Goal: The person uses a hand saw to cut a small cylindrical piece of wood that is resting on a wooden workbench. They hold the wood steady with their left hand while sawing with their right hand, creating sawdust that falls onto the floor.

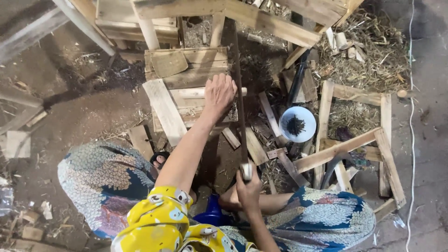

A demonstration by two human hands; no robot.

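- Currently, your saw (pixel 240 98) is a long, thin, dark blade with a pale handle end, running upright across the wooden slat frame (pixel 186 79) on the ground.
- Your left hand (pixel 218 93) lies flat, palm down, fingers spread, pressing the frame's slats.
- Your right hand (pixel 248 185) is closed round the saw's handle, near your knee.
- A white bowl of nails (pixel 297 124) sits just right of the blade.

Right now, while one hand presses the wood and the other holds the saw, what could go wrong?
The left hand presses the small wooden frame right beside the saw blade, so a slip could cut its fingers. The right hand grips only the handle end, so the long blade may wander. The bowl of nails sits close and could tip.
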